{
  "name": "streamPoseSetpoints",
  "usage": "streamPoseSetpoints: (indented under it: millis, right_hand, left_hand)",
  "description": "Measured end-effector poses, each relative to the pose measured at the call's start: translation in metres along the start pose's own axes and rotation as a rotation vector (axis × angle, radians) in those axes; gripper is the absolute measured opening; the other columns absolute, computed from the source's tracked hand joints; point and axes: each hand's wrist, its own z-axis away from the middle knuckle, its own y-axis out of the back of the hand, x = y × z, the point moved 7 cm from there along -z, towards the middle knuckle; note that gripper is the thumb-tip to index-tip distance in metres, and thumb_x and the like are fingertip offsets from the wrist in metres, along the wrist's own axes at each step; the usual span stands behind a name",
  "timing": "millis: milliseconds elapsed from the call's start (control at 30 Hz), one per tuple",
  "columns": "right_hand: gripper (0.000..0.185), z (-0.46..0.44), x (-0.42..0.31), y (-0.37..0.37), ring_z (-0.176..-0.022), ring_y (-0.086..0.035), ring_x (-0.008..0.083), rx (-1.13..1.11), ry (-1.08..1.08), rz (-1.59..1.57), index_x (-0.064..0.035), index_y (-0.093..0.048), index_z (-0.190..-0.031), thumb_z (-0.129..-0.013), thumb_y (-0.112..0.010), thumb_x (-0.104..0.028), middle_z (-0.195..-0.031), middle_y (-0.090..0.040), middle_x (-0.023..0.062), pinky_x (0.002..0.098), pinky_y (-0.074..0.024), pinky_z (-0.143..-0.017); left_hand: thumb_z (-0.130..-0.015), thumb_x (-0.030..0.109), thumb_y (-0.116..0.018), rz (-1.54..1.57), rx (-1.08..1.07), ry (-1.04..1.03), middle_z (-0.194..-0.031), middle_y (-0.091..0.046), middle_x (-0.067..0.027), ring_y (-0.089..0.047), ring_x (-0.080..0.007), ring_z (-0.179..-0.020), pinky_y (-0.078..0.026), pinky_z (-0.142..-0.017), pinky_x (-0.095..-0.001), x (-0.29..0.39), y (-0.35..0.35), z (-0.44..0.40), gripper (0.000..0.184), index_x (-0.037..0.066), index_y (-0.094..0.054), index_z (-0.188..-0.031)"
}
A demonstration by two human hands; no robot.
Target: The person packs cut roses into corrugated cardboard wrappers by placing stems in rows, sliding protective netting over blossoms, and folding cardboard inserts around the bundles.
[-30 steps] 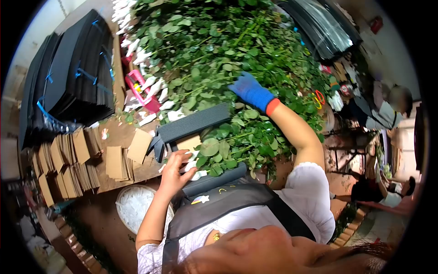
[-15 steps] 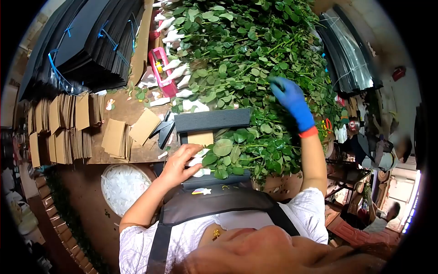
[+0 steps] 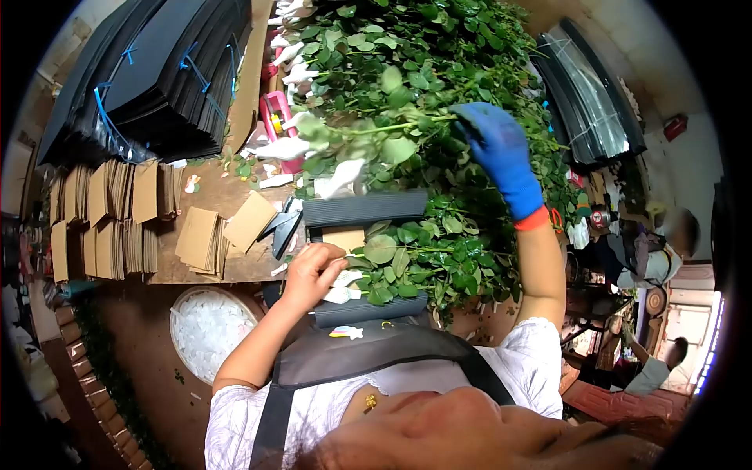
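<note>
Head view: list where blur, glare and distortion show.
Head view: blur on the leafy stem at the gloved right hand; glare on the plastic wrapping; washed-out light far right; fisheye curving of the black stacks.

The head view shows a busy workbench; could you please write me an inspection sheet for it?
Surface: brown wooden table, scattered leaf scraps.
Job's things: green leafy stems with white-wrapped ends, piled and in a black ribbed holder.
Clutter: brown cardboard pieces, pink plastic frame.
Hands: bare left hand beside white-wrapped ends, contact unclear; blue-gloved right hand gripping one stem.
Cables: nothing seen.
Surroundings: black sheet stacks with blue ties, people at right.
</note>
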Motion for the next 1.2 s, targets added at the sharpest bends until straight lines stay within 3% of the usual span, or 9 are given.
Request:
streamPoseSetpoints:
  millis: [100, 233, 400, 500, 633, 667, 933, 1100, 1200]
  right_hand:
    - [0.040, 0.003, -0.040, 0.074, -0.094, -0.067, 0.0287, 0.112, 0.021, -0.048, -0.0221, -0.067, -0.123, -0.085, -0.072, -0.011, -0.103, -0.070, 0.0058, 0.0387, -0.0546, -0.079]
    - [0.049, 0.034, -0.085, 0.072, -0.089, -0.066, 0.0296, -0.156, 0.110, -0.093, -0.0220, -0.065, -0.125, -0.079, -0.072, -0.007, -0.099, -0.070, 0.0074, 0.0416, -0.0538, -0.075]
    - [0.027, 0.093, -0.076, 0.001, -0.086, -0.066, 0.0306, -0.566, 0.003, 0.125, -0.0168, -0.063, -0.106, -0.081, -0.064, -0.006, -0.086, -0.063, 0.0076, 0.0429, -0.0526, -0.071]
    - [0.023, 0.095, -0.074, 0.000, -0.086, -0.065, 0.0300, -0.528, -0.010, 0.153, -0.0159, -0.061, -0.099, -0.081, -0.060, -0.003, -0.085, -0.060, 0.0070, 0.0422, -0.0521, -0.070]
    - [0.048, 0.070, -0.024, 0.030, -0.097, -0.064, 0.0313, -0.064, 0.047, 0.031, -0.0168, -0.067, -0.116, -0.075, -0.059, 0.006, -0.108, -0.069, 0.0085, 0.0417, -0.0533, -0.081]
    - [0.048, 0.069, 0.001, 0.015, -0.098, -0.065, 0.0309, -0.075, 0.032, 0.029, -0.0167, -0.067, -0.117, -0.075, -0.060, 0.005, -0.108, -0.069, 0.0081, 0.0422, -0.0534, -0.082]
    - [0.039, 0.019, -0.031, -0.009, -0.086, -0.066, 0.0242, 0.070, 0.293, -0.035, -0.0251, -0.062, -0.121, -0.086, -0.060, -0.008, -0.096, -0.067, 0.0029, 0.0344, -0.0558, -0.077]
    - [0.035, 0.070, 0.123, -0.052, -0.090, -0.067, 0.0307, -0.030, -0.240, 0.049, -0.0206, -0.068, -0.114, -0.084, -0.060, -0.004, -0.098, -0.068, 0.0086, 0.0414, -0.0545, -0.084]
    - [0.040, 0.086, 0.124, -0.039, -0.098, -0.066, 0.0299, 0.120, -0.225, 0.048, -0.0202, -0.067, -0.119, -0.083, -0.063, -0.005, -0.106, -0.069, 0.0085, 0.0411, -0.0535, -0.089]
  left_hand:
    - [-0.083, 0.013, -0.078, 0.106, 0.030, 0.115, -0.096, -0.071, -0.0095, -0.068, -0.0272, -0.089, -0.053, -0.079, -0.0359, -0.003, 0.001, -0.001, 0.024, 0.006, -0.071, -0.105]
    - [-0.088, 0.013, -0.077, 0.447, -0.058, 0.414, -0.111, -0.070, -0.0081, -0.066, -0.0195, -0.102, -0.052, -0.091, -0.0317, -0.032, -0.017, 0.012, 0.046, 0.005, -0.060, -0.130]
    - [-0.080, 0.009, -0.082, 0.417, 0.058, 0.283, -0.124, -0.061, -0.0118, -0.063, -0.0226, -0.108, -0.050, -0.097, -0.0345, -0.047, -0.016, 0.011, 0.072, 0.002, -0.044, -0.141]
    - [-0.083, -0.004, -0.077, 0.352, 0.029, 0.157, -0.122, -0.063, -0.0082, -0.063, -0.0168, -0.109, -0.053, -0.094, -0.0330, -0.050, -0.020, 0.012, 0.089, 0.009, -0.024, -0.152]
    - [-0.080, 0.013, -0.084, 0.250, -0.090, 0.379, -0.101, -0.070, -0.0078, -0.067, -0.0170, -0.091, -0.054, -0.083, -0.0301, -0.055, -0.016, 0.011, 0.041, 0.002, -0.064, -0.115]
    - [-0.081, 0.013, -0.084, 0.308, 0.045, 0.193, -0.092, -0.071, -0.0070, -0.068, -0.0152, -0.083, -0.054, -0.077, -0.0288, -0.031, -0.007, 0.003, 0.029, 0.003, -0.070, -0.104]
    - [-0.087, 0.009, -0.079, 0.268, -0.031, 0.273, -0.100, -0.073, -0.0097, -0.068, -0.0135, -0.089, -0.054, -0.080, -0.0280, -0.035, -0.009, 0.006, 0.019, 0.000, -0.069, -0.100]
    - [-0.085, 0.006, -0.079, 0.257, -0.012, 0.159, -0.100, -0.074, -0.0100, -0.067, -0.0142, -0.088, -0.054, -0.078, -0.0276, -0.022, -0.006, 0.000, 0.017, 0.000, -0.069, -0.097]
    - [-0.084, 0.006, -0.079, 0.261, -0.006, 0.169, -0.098, -0.074, -0.0091, -0.067, -0.0137, -0.087, -0.054, -0.077, -0.0272, -0.026, -0.007, -0.001, 0.017, 0.000, -0.069, -0.098]
